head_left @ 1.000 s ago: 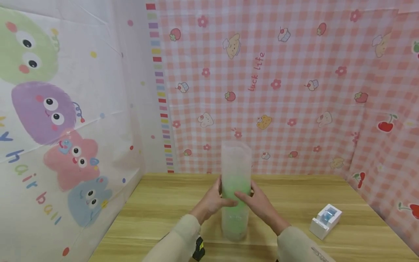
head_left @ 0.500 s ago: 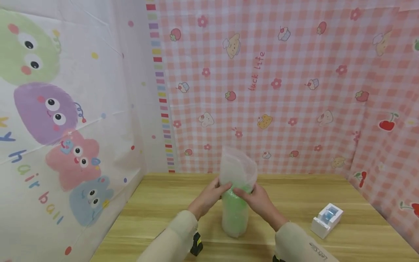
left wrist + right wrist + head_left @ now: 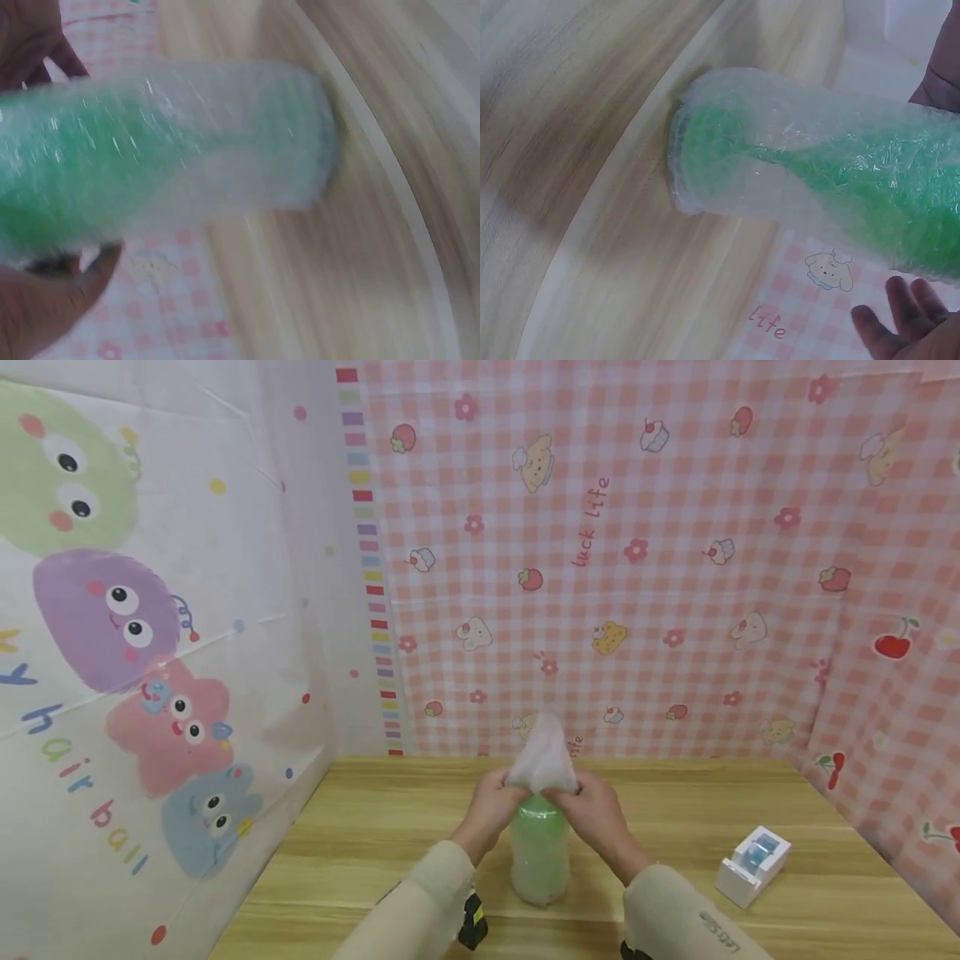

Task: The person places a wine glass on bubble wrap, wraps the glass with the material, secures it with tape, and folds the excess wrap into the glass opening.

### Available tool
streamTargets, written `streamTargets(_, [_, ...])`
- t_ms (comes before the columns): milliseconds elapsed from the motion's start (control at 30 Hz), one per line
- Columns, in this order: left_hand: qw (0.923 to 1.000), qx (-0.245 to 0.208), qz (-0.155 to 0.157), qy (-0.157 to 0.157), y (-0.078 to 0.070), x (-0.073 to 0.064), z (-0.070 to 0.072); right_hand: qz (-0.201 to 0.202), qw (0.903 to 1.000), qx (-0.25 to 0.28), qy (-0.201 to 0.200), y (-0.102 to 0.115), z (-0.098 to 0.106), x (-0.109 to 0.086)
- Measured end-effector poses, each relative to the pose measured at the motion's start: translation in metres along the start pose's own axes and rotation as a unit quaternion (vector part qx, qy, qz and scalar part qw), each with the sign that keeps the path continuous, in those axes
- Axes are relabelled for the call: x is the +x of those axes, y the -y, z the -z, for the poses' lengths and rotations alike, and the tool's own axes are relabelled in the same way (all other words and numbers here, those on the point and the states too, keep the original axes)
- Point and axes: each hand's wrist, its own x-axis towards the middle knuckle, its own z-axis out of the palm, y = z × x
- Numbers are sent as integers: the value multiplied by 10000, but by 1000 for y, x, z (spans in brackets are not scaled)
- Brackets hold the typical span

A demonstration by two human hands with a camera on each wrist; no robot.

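A green stemmed glass point(image 3: 900, 180) stands upright on the wooden table, rolled in clear bubble wrap point(image 3: 543, 756). Its round foot, thin stem and wider bowl show through the wrap in the right wrist view. Beyond the bowl the loose upper end of the wrap is drawn into a peak. My left hand point(image 3: 489, 810) pinches that end from the left, thumb toward me. From the other side my right hand point(image 3: 596, 814) pinches it too, the two thumbs nearly meeting over the glass. The fingers behind the wrap are hidden in the head view.
A white tape dispenser point(image 3: 753, 867) with a blue roll core sits at the right of the wooden table point(image 3: 360, 860). A pink checked cloth point(image 3: 637, 602) hangs behind the table, and a white cartoon sheet point(image 3: 247, 560) hangs at the left.
Both hands have moved up the wrapped glass to the loose end. The wrap's upper part, a straight tube earlier, is now squeezed and folded into a peak.
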Motion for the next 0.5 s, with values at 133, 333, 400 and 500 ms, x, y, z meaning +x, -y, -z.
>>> streamTargets(133, [9980, -75, 142, 603, -1, -1, 8, -56, 9992, -400, -28, 2, -2, -1])
streamTargets(333, [9969, 138, -170, 750, -2, 0, 9, 16, 9979, -645, -21, 5, -5, -4])
streamTargets(400, [9970, 332, -366, 592, -2, 0, 7, 35, 9985, -546, -43, 3, -6, -4])
streamTargets(500, [9951, 635, -665, 378, 0, -1, 5, 131, 9998, -117, 54, 0, -6, -5])
